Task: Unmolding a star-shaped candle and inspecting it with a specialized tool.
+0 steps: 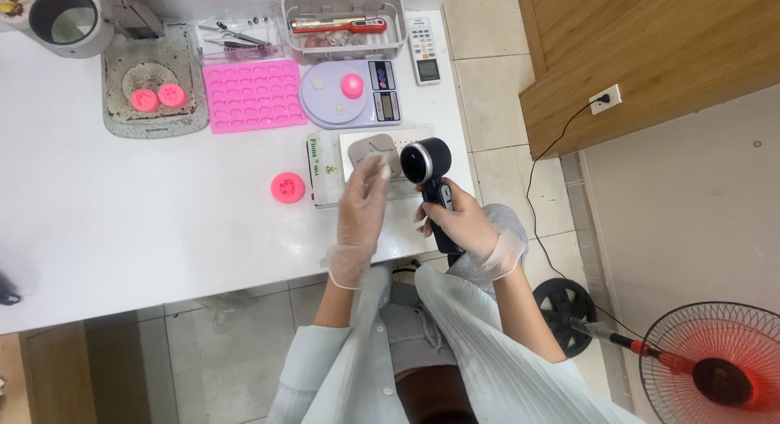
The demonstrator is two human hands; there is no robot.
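Note:
My right hand [463,222], in a clear glove, grips the black handle of a heat gun [431,174] whose round nozzle faces up near a small grey square mould [366,150]. My left hand [361,209], also gloved, reaches to that mould with its fingertips touching the mould's front edge. The mould lies on a white flat box [325,168] at the table's front right. A pink round mould [288,187] sits just left of the box.
Behind stand a lilac kitchen scale [325,99] with a pink piece on it, a pink silicone tray [253,95], a grey tray [122,123] with two pink discs, a clear basket [343,26], a remote [423,50]. A red fan [715,363] stands on the floor at right.

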